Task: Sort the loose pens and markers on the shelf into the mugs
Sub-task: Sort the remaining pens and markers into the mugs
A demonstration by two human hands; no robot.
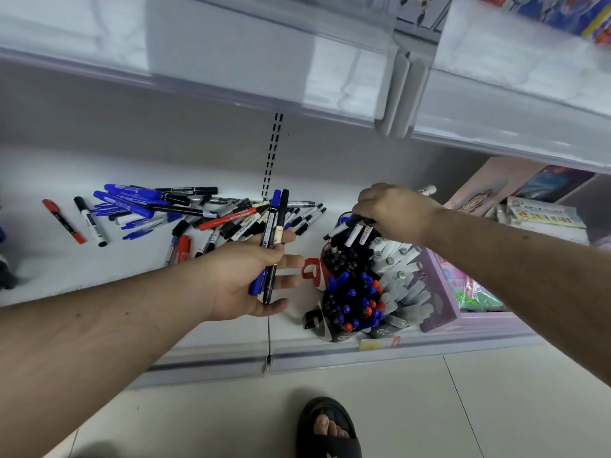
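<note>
1. Left hand: fingers loosely curled, thumb clamping two markers, one blue-capped, one black, caps toward 12 o'clock.
2. Right hand: knuckles up, fingers closed on a few white-barrelled markers, tips angled down over the far mug, mostly hidden by the hand.
3. Loose pile on the shelf, at 10 o'clock from the left hand; a red marker and a black-and-white one lying apart at 9 o'clock.
4. Red mug and dark mug at 3 o'clock of the left hand, both packed with caps.
5. Likely light, stiff, smooth plastic; apt to roll and slide within a bundle.
6. Best gripped mid-barrel, several together and parallel, not by the caps, which may pull off.
7. Crowded mugs: probably need steering into gaps, point down.
</note>
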